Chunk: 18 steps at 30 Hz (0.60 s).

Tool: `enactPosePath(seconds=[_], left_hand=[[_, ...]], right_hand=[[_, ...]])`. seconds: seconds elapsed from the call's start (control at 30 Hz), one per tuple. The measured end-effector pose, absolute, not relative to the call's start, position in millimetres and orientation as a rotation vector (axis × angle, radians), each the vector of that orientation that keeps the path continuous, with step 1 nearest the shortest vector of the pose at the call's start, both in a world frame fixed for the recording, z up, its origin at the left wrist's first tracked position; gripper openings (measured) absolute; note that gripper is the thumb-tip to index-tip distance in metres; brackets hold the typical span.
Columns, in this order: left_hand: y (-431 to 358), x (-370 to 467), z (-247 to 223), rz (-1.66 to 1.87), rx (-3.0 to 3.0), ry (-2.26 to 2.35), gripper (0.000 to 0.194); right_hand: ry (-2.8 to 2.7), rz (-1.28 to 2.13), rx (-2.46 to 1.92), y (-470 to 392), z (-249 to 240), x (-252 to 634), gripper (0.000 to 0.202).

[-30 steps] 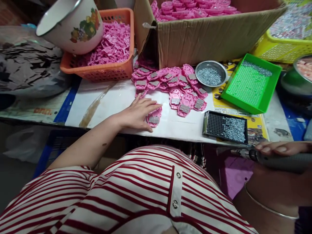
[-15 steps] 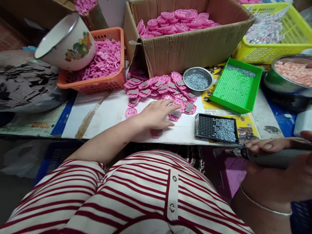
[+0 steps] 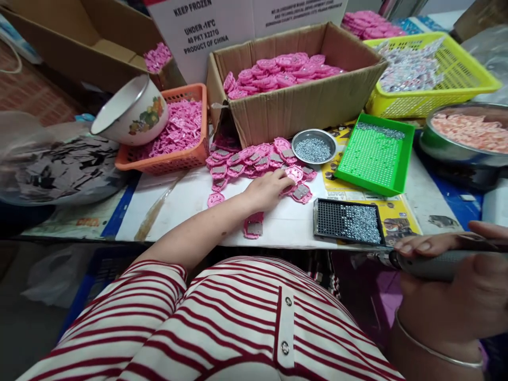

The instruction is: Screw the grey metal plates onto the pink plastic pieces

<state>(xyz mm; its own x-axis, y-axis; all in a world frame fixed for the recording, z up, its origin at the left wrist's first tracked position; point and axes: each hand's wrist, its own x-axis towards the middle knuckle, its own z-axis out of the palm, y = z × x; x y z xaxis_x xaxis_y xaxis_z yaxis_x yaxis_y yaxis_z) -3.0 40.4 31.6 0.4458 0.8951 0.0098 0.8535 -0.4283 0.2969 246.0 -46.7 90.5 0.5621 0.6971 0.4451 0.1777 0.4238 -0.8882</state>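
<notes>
- Touching a pink shell at the right end of a loose cluster: left hand, fingers curled, spread narrow; whether they pinch it cannot be told.
- Right hand: wrapped around a grey driver, tip pointing left, just off the front edge of the tabletop, toward its right corner.
- Single shell, grey plate showing: by the front edge, apart from the cluster.
- Black tray: front edge, right of the shells; screw-like pieces heaped in its right half.
- Metal bowl, similar pieces; green tray: both farther back.
- Step in hand, as judged: picking or arranging shells; driver touching none.
- Next move, as judged: calls for a pinch on one shell, sliding it free without dragging neighbours.
- White carton, behind the cardboard box: "KEEP FROZEN", "UNDER -18°C", "40 PKT X227G", "PRODUCT OF CHINA"; address panel only partly legible.
- Brands: none legible.
</notes>
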Motion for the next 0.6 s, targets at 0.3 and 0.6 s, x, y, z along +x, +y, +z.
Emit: enactPosePath(seconds=[0.3, 0.6], left_hand=[[35, -38, 60, 0.663, 2.382, 1.350, 0.048], [45, -81, 74, 0.359, 2.494, 2.024, 0.041]], right_hand=[[-0.928, 0.496, -0.963, -38, 86, 261, 0.031], [-0.957, 0.518, -0.929, -31, 82, 265, 0.031]])
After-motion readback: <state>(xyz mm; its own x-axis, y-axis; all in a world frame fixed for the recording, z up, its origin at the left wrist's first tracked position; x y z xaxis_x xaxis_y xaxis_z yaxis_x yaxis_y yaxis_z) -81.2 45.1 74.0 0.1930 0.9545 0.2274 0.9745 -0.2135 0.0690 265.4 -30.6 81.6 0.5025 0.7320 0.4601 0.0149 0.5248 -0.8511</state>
